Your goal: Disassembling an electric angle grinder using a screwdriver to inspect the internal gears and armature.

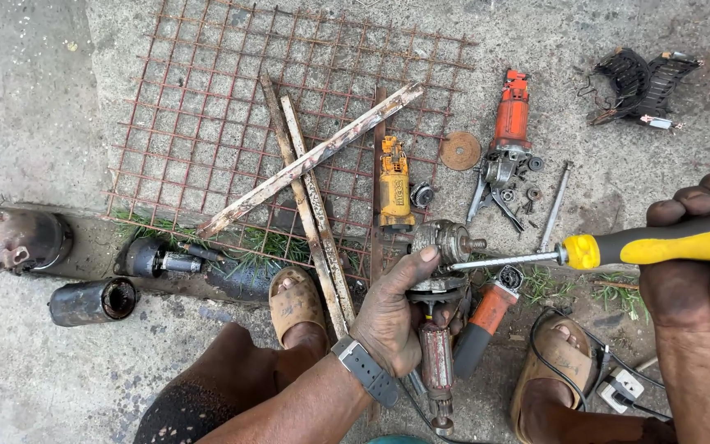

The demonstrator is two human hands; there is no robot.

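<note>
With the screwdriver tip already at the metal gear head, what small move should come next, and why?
Probably press the screwdriver tip slightly deeper into the gear head before turning. The right hand holds it nearly level, and its tip only just meets the part, which the left hand steadies from below. A shallow seat could slip.
</note>
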